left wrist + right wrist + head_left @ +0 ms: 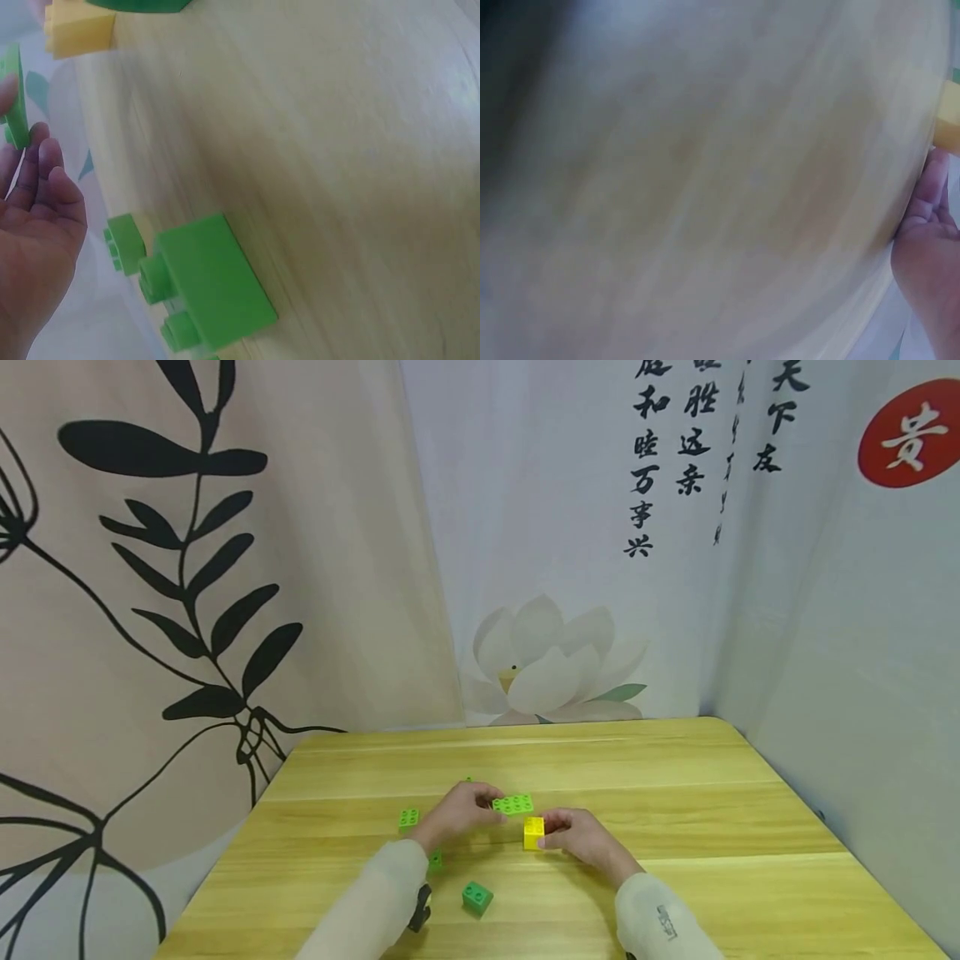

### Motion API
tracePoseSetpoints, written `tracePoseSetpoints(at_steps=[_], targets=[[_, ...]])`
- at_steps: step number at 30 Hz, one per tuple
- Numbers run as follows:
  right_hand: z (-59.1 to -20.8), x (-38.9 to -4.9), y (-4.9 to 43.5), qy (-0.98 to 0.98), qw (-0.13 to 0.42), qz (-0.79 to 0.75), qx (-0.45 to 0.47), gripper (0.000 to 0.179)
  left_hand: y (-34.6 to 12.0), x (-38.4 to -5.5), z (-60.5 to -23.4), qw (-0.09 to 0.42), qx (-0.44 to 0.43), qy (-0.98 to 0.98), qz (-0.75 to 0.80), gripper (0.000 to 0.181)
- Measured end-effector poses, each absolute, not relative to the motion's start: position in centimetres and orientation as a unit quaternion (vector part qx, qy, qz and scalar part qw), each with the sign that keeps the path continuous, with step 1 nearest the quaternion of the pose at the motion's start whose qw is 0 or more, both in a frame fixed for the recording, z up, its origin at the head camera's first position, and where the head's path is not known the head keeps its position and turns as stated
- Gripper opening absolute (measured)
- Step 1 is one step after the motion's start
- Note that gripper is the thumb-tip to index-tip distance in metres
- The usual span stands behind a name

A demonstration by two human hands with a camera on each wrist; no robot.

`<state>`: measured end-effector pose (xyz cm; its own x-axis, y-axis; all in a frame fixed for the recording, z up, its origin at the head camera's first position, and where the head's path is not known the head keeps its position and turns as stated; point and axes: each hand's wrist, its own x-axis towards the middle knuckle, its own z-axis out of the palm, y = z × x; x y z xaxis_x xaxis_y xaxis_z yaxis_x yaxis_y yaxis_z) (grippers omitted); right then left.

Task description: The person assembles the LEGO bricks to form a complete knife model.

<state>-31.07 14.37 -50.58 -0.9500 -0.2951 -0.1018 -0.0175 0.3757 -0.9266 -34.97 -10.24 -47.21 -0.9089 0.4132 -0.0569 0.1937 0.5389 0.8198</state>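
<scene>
In the head view my left hand (459, 811) pinches a flat lime-green toy building brick (513, 805) between thumb and fingers, its studs facing up. To its right, my right hand (585, 838) holds a yellow building brick (533, 833) by its right side. The two bricks are close together, with a small gap between them in the left wrist view. That view shows the lime-green brick (16, 101) edge-on above the curled fingers of the left hand (41, 217). At the right wrist view's edge, the yellow brick (949, 118) touches the fingertips of the right hand (930, 240).
Loose on the wooden table (712, 893) lie a darker green brick (477, 898) in front, a lime-green brick (408, 819) left of the left arm, and a green brick (435, 860) partly behind that sleeve. Another green bit (468, 779) peeks out beyond the left hand. Printed curtains surround the table.
</scene>
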Motion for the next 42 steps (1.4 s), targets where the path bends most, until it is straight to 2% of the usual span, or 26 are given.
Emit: tracePoseSetpoints(at_steps=[14, 42], targets=[[-50.4, -31.1, 14.4, 0.814, 0.134, -0.558, -0.093, 0.04, -8.7, -34.8, -48.0, 0.128, 0.217, 0.855, 0.453, 0.033], [-50.6, -31.3, 14.6, 0.824, 0.129, -0.543, -0.093, 0.033, -7.4, -34.4, -48.1, 0.135, 0.234, 0.865, 0.423, 0.03]])
